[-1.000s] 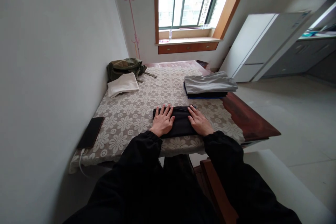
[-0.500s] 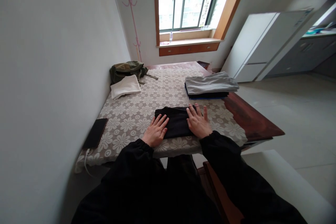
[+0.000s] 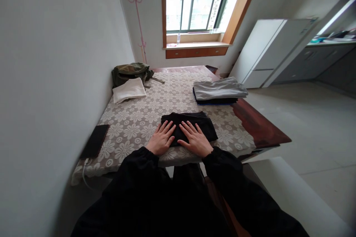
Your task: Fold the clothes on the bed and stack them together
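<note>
A folded black garment [image 3: 207, 127] lies flat near the front edge of the table; its exact kind does not show. My left hand [image 3: 161, 139] rests palm down on its left end, fingers spread. On the middle of the same cloth lies my right hand [image 3: 195, 139], also flat with the fingers apart. Neither hand grips anything. Beyond the right hand sits a stack of folded clothes, with a grey garment [image 3: 219, 89] on top and dark ones [image 3: 217, 101] under it.
A lace tablecloth [image 3: 151, 107] covers most of the table, leaving reddish wood [image 3: 258, 126] bare at right. At left are a green backpack [image 3: 130, 69], a folded white cloth [image 3: 129, 90] and a dark tablet [image 3: 96, 141] with a cable. The wall [image 3: 69, 63] borders the left side.
My right hand has slid left across the black garment, from its right end to the middle. The left hand stays on the left end. The view has shifted slightly.
</note>
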